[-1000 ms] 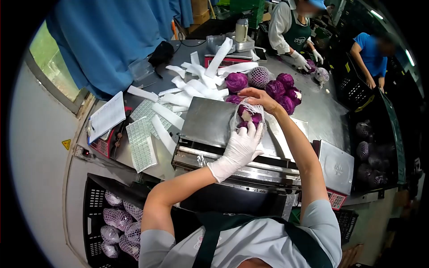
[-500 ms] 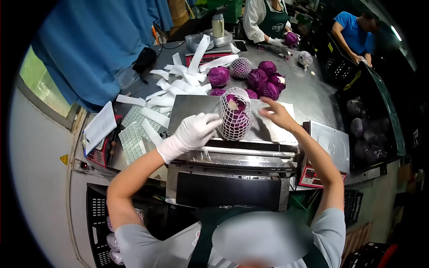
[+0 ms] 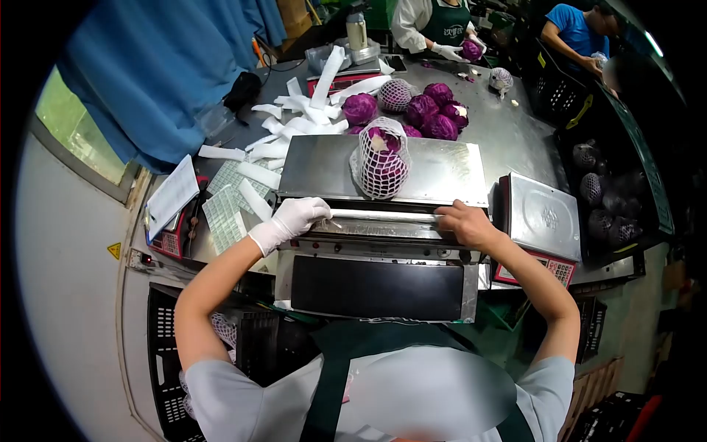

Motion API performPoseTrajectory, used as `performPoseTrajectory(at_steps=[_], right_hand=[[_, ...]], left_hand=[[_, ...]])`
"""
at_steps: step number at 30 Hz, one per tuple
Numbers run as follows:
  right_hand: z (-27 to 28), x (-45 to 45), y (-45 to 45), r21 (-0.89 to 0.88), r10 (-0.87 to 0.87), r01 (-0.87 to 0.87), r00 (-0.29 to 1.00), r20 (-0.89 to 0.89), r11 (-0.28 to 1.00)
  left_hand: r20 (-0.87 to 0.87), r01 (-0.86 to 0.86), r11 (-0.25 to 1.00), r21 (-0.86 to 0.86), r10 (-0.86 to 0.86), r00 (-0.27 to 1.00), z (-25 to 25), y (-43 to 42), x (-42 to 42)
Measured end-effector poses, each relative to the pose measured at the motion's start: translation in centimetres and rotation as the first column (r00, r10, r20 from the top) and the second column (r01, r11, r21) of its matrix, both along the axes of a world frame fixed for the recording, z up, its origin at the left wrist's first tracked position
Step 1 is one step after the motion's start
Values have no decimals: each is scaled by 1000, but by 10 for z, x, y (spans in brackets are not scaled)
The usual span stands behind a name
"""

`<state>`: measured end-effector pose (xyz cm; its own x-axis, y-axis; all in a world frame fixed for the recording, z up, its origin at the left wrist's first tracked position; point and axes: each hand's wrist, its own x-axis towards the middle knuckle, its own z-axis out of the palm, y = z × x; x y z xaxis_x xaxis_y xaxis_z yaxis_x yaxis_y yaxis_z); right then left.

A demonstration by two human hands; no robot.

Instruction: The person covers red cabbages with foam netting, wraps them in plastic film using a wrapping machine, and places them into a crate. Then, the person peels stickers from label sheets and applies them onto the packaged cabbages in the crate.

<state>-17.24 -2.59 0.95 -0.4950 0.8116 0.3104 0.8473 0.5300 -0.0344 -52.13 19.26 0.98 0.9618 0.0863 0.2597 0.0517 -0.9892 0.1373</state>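
"White foam strips [image 3: 328,81], long and flat, lie heaped beyond the far left of the flat silver steel plate [image 3: 317,166]. What's at the plate's near left corner?"

"Left hand [image 3: 294,219], in a thin white glove. Its fingers are bent and drawn together; I can't tell whether that grip has pinched anything."

"And between the hands?"

"Clear, shiny plastic film [image 3: 384,218], running along the plate's near side. I'd judge it light, limp and clingy, apt to fold onto itself, so best taken by both ends of its edge and pulled evenly."

"What's on the plate?"

"One round purple cabbage [image 3: 381,158] inside a white foam net sleeve [image 3: 379,186], a little left of the plate's middle, touched by neither hand. Probably heavy and firm, its leaves smooth and easily bruised; the soft sleeve should cushion it and add friction. I'd cup it low, a palm on each side."

"Farther right?"

"The bare right hand [image 3: 471,223], just off the plate's near right corner, fingers bent down beside the film. How tightly its grip is closed, or on what, I can't tell. Beyond it, right of the plate, stands a red scale with a silver metal pan [image 3: 545,210]."
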Motion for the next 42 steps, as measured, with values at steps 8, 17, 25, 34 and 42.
performPoseTrajectory(at_steps=[8, 17, 25, 34, 42], right_hand=[[140, -38, -96, -688, -487, -226, 558, -672, 689], [122, 41, 142, 21, -155, 312, 526, -836, 950], [23, -19, 100, -454, -337, 146, 864, -375, 879], [3, -48, 101, -271, -350, 228, 709, -612, 935], [59, -47, 46, -383, -427, 194, 498, -755, 903]], left_hand=[[-220, -157, 408, -900, -111, 969, 137, -69, -46], [391, -11, 639, -769, 484, 783, 152, 75, 113], [-133, -214, 705, -676, 169, 977, 11, 66, 86], [-50, -355, 777, -520, 386, 921, 34, -8, 109], [13, -371, 850, -373, 405, 914, 74, -53, 85]])
